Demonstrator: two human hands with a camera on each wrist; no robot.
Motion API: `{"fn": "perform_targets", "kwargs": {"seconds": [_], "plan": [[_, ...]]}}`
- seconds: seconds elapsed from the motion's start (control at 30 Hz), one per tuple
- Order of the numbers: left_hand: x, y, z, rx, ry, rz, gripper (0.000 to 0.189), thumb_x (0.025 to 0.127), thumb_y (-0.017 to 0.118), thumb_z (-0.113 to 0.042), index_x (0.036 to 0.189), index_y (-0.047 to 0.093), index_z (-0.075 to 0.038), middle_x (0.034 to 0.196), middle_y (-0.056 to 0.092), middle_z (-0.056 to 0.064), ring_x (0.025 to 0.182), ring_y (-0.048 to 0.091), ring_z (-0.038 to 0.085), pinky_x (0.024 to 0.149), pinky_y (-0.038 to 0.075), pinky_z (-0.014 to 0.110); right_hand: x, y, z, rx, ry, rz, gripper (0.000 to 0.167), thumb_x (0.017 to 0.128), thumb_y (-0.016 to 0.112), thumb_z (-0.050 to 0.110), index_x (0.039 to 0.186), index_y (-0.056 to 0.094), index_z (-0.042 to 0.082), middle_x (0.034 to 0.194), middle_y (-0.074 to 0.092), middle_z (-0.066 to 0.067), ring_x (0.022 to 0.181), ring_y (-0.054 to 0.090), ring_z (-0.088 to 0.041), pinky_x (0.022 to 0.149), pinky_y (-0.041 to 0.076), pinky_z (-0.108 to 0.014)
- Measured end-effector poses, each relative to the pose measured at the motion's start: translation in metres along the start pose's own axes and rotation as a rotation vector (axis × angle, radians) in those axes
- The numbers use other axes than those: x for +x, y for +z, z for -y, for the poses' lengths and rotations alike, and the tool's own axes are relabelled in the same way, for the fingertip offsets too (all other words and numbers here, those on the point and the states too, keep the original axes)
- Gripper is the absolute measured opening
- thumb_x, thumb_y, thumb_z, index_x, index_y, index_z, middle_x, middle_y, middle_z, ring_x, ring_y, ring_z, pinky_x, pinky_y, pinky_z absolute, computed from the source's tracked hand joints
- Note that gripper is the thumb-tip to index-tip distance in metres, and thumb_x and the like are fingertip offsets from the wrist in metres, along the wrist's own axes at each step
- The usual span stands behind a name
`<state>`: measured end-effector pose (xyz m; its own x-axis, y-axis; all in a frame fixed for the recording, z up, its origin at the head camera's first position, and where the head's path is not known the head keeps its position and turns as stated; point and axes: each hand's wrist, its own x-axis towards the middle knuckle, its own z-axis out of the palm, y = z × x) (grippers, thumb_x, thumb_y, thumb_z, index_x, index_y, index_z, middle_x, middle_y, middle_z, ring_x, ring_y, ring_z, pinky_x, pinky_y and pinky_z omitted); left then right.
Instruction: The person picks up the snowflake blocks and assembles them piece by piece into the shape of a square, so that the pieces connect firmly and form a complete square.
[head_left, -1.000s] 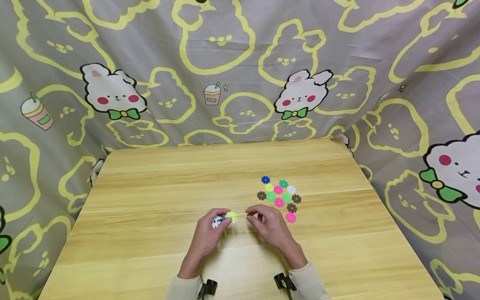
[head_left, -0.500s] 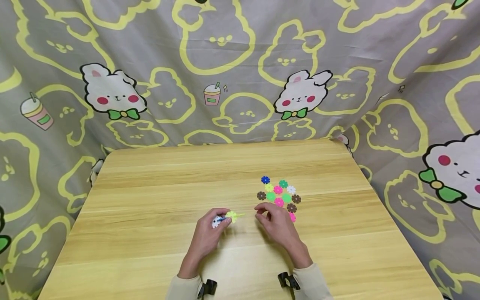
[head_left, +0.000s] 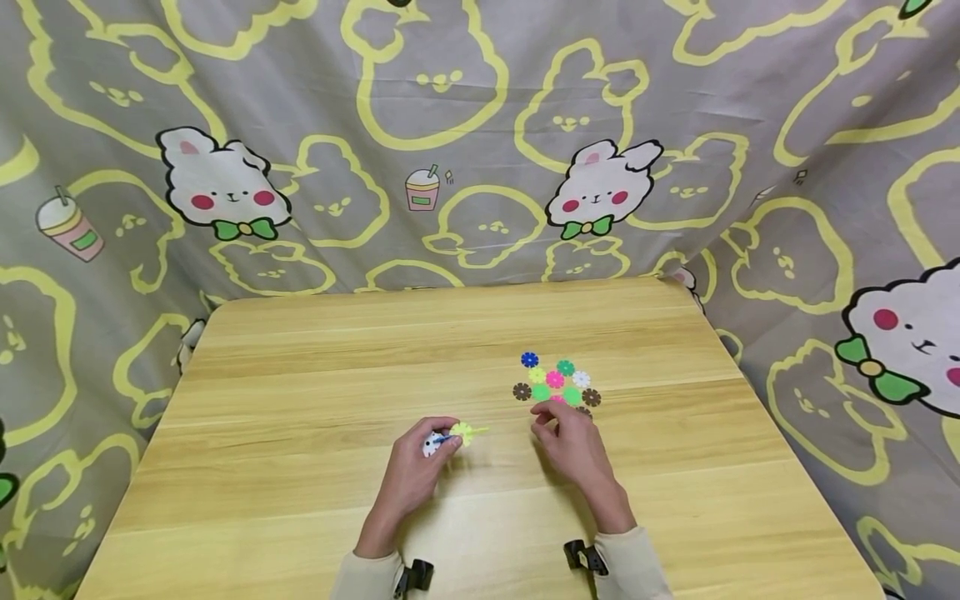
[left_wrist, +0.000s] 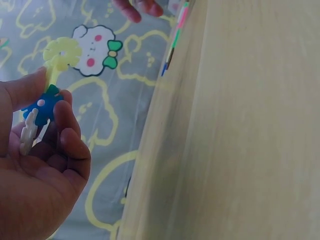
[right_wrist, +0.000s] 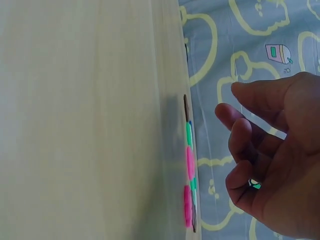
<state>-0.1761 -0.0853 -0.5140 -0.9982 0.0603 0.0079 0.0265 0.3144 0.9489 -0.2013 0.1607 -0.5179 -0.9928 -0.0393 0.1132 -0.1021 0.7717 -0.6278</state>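
Note:
My left hand pinches a small chain of notched plastic snowflake discs above the table. Two yellow discs stand at its far end, one face-on and one edge-on in the head view. Closer to the palm, a blue disc and a white disc sit between thumb and fingers. My right hand hovers just in front of the loose discs, thumb and index finger apart, the other fingers loosely bent. Nothing is in it, as the right wrist view confirms. It covers part of the nearest loose discs.
Several loose snowflake discs lie flat in a cluster right of centre, among them a blue disc, a white disc and a brown disc. They rest on a wooden table. A patterned curtain stands behind and beside it.
The right hand has let go of the yellow disc's end and moved right to the loose discs, covering the nearest pink one. My left hand stays put with its chain.

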Motion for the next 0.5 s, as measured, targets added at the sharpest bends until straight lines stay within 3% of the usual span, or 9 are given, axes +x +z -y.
{"fn": "perform_targets", "kwargs": {"seconds": [0.5], "plan": [[0.000,-0.002,-0.001,0.006,-0.005,0.003,0.022,0.089,0.070,-0.025,0.110,0.069,-0.021,0.102,0.066,-0.001,0.082,0.057,0.012,0.068,0.049,0.021,0.002,-0.011,-0.017,-0.087,0.128,0.107,0.030,0.084,0.070,0.008,0.114,0.066,0.014,0.099,0.065,-0.004,0.089,0.060,-0.019,0.075,0.052,-0.035]]}}
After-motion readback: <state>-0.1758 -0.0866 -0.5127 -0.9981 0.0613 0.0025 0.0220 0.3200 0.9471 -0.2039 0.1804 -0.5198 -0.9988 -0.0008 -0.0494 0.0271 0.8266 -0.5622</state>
